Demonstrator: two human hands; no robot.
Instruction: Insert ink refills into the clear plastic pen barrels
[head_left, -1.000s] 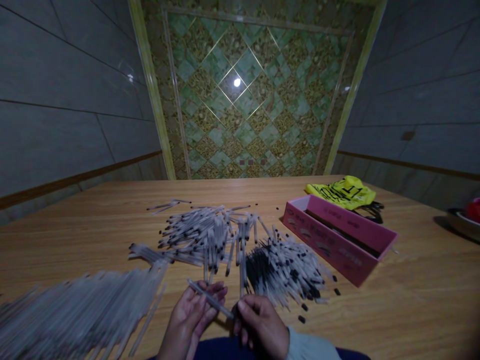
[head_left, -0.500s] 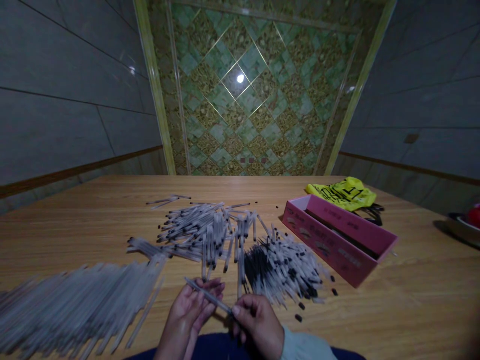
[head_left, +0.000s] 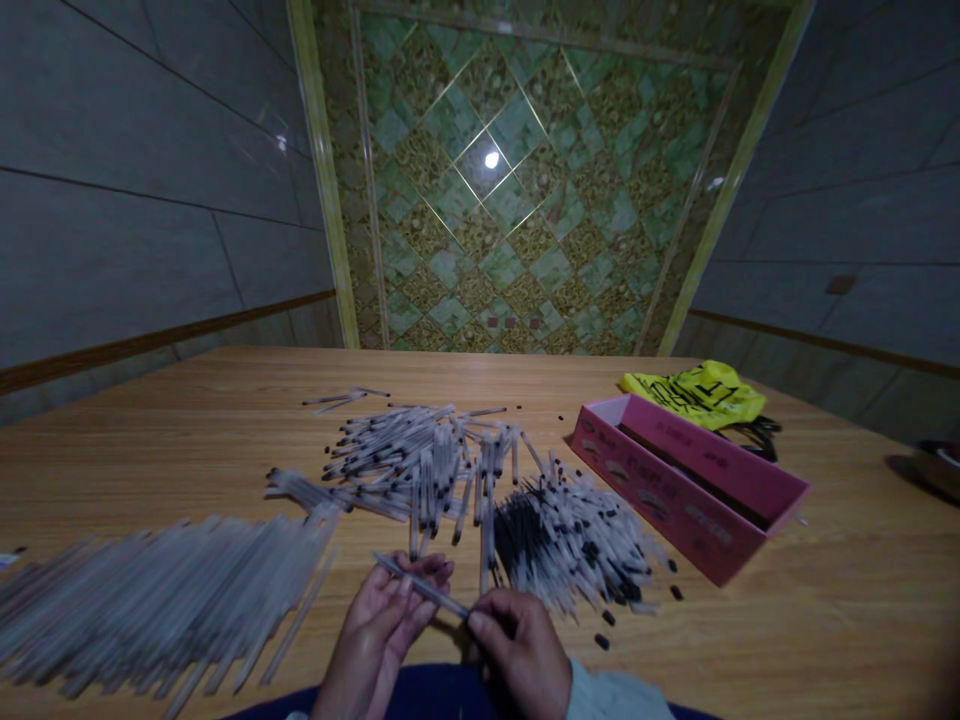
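A slim pen (head_left: 425,588) with a clear barrel slants between my two hands, close to the table's near edge. My left hand (head_left: 381,622), palm up, has its thumb against the barrel and its fingers beneath. At the pen's lower right end, my right hand (head_left: 523,645) pinches the tip between thumb and bent forefinger. Just beyond my hands lies a heap of pens with dark ends (head_left: 397,445). To its right is a pile of pale and black small pen parts (head_left: 592,530). On the left, many clear tubes (head_left: 165,600) lie side by side.
A long pink open box (head_left: 675,490) stands right of the parts pile. Behind it lie a yellow bag (head_left: 697,393) and dark straps. Loose black caps (head_left: 602,641) are scattered near the pile. A bowl (head_left: 941,465) sits at the far right edge.
The view has turned slightly left, so everything sits a little further right. Both hands keep nearly the same hold on the pen.
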